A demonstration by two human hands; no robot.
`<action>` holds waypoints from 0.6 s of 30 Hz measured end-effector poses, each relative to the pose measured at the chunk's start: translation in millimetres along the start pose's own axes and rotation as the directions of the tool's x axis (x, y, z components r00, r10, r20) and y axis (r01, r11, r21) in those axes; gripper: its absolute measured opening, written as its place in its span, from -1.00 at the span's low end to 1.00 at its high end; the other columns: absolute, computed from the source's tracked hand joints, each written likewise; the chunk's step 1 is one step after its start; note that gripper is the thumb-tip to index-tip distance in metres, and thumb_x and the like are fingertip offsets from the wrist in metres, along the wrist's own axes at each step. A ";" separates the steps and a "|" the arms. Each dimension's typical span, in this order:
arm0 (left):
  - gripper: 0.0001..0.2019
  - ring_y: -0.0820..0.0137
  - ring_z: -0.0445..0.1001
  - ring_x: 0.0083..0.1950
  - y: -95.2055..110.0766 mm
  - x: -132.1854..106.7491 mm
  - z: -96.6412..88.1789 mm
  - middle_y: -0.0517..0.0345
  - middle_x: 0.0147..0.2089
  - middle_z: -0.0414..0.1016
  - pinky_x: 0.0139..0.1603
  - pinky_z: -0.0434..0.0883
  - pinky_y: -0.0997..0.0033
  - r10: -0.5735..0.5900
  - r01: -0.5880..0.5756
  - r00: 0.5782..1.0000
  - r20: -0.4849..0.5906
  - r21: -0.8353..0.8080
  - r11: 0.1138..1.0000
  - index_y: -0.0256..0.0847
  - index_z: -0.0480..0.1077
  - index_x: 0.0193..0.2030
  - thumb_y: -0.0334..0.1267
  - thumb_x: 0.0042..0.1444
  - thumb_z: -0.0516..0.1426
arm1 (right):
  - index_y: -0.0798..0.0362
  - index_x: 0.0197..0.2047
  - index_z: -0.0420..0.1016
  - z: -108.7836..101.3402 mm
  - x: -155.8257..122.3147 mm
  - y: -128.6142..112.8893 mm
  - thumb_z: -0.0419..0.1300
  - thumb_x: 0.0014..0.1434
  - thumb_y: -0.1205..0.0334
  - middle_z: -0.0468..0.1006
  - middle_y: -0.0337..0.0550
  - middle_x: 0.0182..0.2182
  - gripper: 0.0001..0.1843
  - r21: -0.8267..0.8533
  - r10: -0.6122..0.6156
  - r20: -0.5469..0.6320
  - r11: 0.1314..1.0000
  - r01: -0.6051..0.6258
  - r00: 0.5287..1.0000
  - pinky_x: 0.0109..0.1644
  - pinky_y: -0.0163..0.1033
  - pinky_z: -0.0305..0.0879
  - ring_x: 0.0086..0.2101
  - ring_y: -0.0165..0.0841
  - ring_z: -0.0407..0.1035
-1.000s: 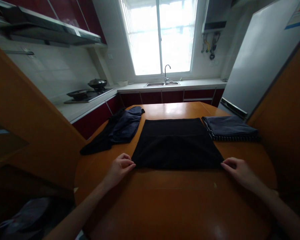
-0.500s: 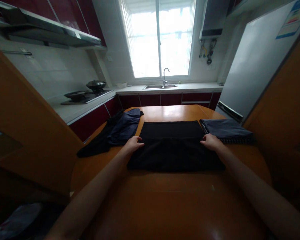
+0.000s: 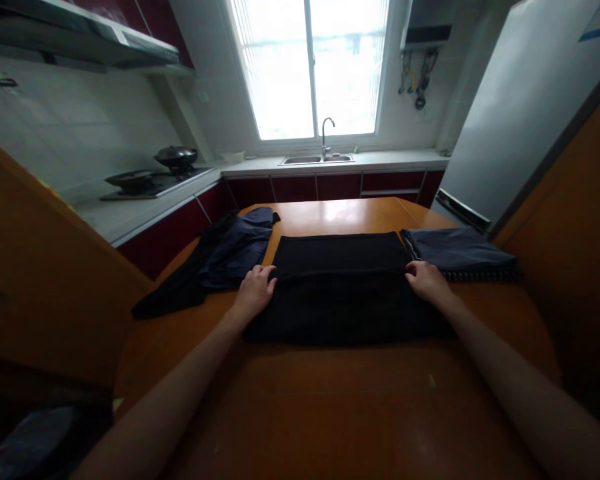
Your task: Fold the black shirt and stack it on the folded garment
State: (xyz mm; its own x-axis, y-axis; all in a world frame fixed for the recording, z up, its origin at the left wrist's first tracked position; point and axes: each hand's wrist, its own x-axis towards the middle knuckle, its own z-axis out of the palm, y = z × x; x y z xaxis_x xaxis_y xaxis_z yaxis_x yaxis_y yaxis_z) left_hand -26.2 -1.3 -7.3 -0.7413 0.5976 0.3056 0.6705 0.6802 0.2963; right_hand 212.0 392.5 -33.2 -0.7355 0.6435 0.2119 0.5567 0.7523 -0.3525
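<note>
A black garment [image 3: 343, 287] lies flat and folded on the orange wooden table [image 3: 330, 407] in front of me. My left hand [image 3: 255, 290] rests on its left edge, fingers curled onto the cloth at the fold line. On the right edge my right hand [image 3: 427, 280] does the same, fingers bent down on the fabric. Both hands press or pinch the garment at about mid-length.
A rumpled dark blue garment [image 3: 220, 257] lies at the table's left. A folded grey-blue garment [image 3: 460, 253] sits at the right. Behind are a counter with sink [image 3: 315, 160], a stove with pans [image 3: 155, 177], a window and a fridge [image 3: 520, 113].
Both hands moved from the garment's near corners up to its middle on each side, carrying the near edge over. The camera shifted slightly.
</note>
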 end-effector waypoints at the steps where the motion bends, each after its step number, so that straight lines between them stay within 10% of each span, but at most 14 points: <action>1: -0.60 0.09 0.47 0.10 9.3 -5.1 -1.7 -0.19 0.09 0.48 0.14 0.37 0.17 0.069 -0.068 0.997 -0.039 0.021 0.997 -0.30 0.43 0.18 -0.24 0.24 0.05 | 0.11 -0.05 0.60 -1.5 -4.1 -4.6 0.16 0.21 0.24 0.61 0.17 -0.15 -0.71 -0.028 -0.005 -0.014 1.000 0.005 1.000 -0.02 -0.02 0.38 -0.14 -0.03 0.51; 6: -0.52 0.14 0.10 0.46 58.7 -41.9 5.2 -0.04 0.45 0.15 0.43 0.06 0.05 0.394 -0.388 0.912 0.114 -0.073 0.919 -0.15 0.19 0.41 -0.15 0.40 -0.06 | 0.11 0.25 0.41 6.1 -45.1 -52.3 -0.05 0.34 0.16 0.43 0.14 0.18 -0.50 0.021 -0.263 -0.099 0.964 0.267 0.960 0.28 0.02 0.18 0.20 -0.04 0.27; 10: -0.40 0.09 -0.14 0.54 71.1 -62.9 20.1 0.00 0.54 -0.09 0.45 -0.06 -0.08 0.392 -0.388 0.879 0.270 -0.070 0.919 -0.07 -0.01 0.50 0.05 0.40 -0.07 | 0.11 0.44 0.12 27.3 -79.7 -86.6 -0.10 0.38 0.03 0.02 0.05 0.44 -0.36 0.047 -0.390 0.105 0.921 0.387 0.915 0.42 0.13 -0.15 0.41 -0.09 -0.14; 18: -0.27 0.08 -0.17 0.54 58.2 -87.6 10.8 -0.13 0.53 -0.15 0.46 -0.10 -0.04 0.262 -0.288 0.913 0.312 0.037 0.957 -0.23 0.00 0.50 0.20 0.36 -0.12 | 0.08 0.48 -0.01 26.9 -62.5 -51.0 -0.18 0.39 -0.17 -0.08 0.04 0.46 -0.25 -0.059 -0.260 0.222 0.958 0.279 0.940 0.44 0.15 -0.31 0.43 -0.16 -0.23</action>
State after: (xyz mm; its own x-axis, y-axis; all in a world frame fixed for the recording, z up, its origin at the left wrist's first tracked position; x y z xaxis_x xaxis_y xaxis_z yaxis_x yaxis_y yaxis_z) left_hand 77.4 -9.5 -26.6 -0.5106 0.8566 0.0747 0.8538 0.4948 0.1617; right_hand 219.2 310.1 -52.9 -0.9217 0.3778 0.0883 0.3510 0.9089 -0.2250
